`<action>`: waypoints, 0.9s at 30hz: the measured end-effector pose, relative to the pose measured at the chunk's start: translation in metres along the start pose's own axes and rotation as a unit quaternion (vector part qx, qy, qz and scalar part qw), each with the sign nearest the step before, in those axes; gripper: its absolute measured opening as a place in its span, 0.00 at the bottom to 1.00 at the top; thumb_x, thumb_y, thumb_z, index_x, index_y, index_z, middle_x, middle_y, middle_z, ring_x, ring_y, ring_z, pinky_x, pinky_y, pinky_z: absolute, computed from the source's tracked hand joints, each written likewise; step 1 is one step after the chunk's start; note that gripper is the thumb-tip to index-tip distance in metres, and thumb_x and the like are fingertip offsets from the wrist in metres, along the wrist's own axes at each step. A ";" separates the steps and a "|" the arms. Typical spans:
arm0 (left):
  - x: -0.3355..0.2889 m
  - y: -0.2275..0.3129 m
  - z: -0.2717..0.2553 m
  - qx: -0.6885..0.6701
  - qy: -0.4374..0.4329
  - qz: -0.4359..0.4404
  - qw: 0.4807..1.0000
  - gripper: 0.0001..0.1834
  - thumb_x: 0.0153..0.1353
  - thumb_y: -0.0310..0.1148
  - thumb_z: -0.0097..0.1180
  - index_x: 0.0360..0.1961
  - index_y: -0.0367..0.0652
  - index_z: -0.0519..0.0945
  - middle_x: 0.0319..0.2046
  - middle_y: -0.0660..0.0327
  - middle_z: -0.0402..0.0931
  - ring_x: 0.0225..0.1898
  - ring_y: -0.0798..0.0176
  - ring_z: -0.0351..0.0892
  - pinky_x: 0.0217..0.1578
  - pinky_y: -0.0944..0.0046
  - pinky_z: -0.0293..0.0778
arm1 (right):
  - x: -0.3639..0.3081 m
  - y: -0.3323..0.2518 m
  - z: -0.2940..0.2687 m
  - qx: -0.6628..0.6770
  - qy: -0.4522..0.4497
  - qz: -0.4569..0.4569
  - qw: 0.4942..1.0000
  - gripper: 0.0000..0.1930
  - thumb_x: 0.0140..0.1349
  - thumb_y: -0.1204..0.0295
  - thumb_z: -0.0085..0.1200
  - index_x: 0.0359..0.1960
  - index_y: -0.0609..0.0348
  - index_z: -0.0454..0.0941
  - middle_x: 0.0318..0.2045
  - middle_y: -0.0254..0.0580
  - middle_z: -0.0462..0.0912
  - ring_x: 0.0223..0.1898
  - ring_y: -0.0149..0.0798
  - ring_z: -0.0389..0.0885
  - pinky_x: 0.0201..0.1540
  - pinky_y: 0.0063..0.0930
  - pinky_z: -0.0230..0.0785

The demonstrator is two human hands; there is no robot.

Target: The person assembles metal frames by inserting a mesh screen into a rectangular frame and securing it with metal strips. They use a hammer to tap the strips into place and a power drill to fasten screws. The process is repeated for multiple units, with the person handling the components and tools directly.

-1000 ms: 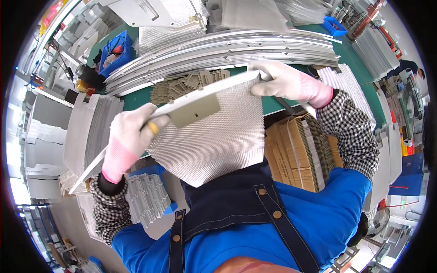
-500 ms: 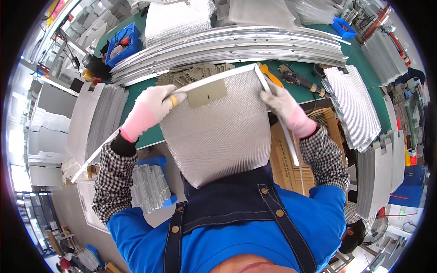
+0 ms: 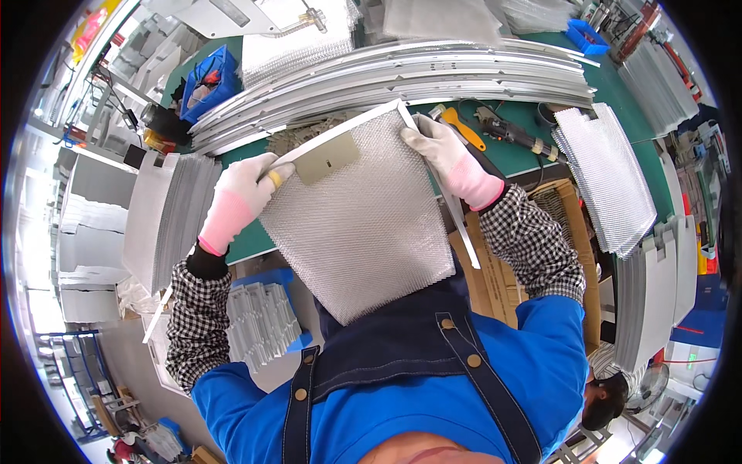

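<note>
A silvery mesh filter panel [image 3: 363,224] hangs tilted in front of my chest, its lower edge close to my apron. A thin metal frame strip [image 3: 338,138] runs along its upper edge and bends at the top right corner. Just under that strip lies a greenish-tan plate [image 3: 328,159] with a small slot. My left hand [image 3: 241,192], gloved in white and pink, is closed on the strip and panel at the upper left. Near the corner, my gloved right hand [image 3: 450,158] pinches the frame; the strip's free end [image 3: 467,243] sticks out below it.
Long metal strips [image 3: 402,76] lie stacked across the green bench behind the panel. A yellow-handled tool [image 3: 464,128] and a power screwdriver [image 3: 516,138] are at the right, beside stacked mesh sheets [image 3: 607,182]. Panels [image 3: 158,224] stand at left; an open cardboard box [image 3: 495,290] is below right.
The panel's top corner has shifted left and slightly up, with my right hand moving along. My left hand has moved slightly left and down, still holding the panel.
</note>
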State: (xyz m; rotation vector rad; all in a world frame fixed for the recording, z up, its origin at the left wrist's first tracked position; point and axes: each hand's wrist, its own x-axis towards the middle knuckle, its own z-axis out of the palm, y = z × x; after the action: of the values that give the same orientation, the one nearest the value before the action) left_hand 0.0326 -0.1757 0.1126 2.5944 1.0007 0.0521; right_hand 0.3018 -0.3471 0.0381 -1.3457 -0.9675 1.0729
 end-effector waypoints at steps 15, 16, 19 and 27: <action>0.011 -0.006 -0.013 -0.187 -0.083 -0.023 0.979 0.17 0.65 0.38 0.60 0.45 0.33 0.82 0.31 0.60 0.81 0.31 0.69 0.77 0.34 0.66 0.73 | -0.129 0.129 0.022 0.155 0.077 0.117 0.978 0.20 0.66 0.70 0.59 0.55 0.71 0.73 0.44 0.38 0.82 0.46 0.29 0.78 0.52 0.26 0.72; 0.016 -0.007 -0.019 -0.215 -0.096 -0.008 0.972 0.17 0.65 0.36 0.60 0.46 0.32 0.81 0.33 0.62 0.81 0.32 0.71 0.75 0.35 0.68 0.72 | -0.127 0.133 0.019 0.181 0.102 0.095 0.973 0.20 0.67 0.70 0.58 0.55 0.70 0.73 0.44 0.38 0.82 0.46 0.28 0.78 0.51 0.26 0.72; 0.040 0.006 -0.030 -0.281 -0.062 0.108 0.952 0.18 0.63 0.34 0.60 0.50 0.32 0.79 0.37 0.67 0.77 0.35 0.74 0.73 0.37 0.73 0.70 | -0.113 0.132 0.008 0.214 0.173 0.029 0.961 0.19 0.68 0.68 0.56 0.55 0.69 0.74 0.45 0.39 0.82 0.45 0.29 0.79 0.52 0.26 0.71; 0.110 0.093 -0.057 -0.373 0.120 0.255 0.884 0.21 0.62 0.44 0.64 0.44 0.33 0.82 0.34 0.63 0.79 0.34 0.73 0.73 0.33 0.71 0.69 | -0.071 0.110 -0.025 0.267 0.230 -0.192 0.916 0.24 0.69 0.60 0.53 0.59 0.66 0.70 0.54 0.43 0.79 0.55 0.36 0.76 0.62 0.32 0.64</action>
State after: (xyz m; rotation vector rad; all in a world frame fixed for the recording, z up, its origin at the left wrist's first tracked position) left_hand 0.1662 -0.1493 0.1872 2.0552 0.2301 0.7509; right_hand 0.3040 -0.4280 -0.0671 -0.8448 -0.4992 0.6089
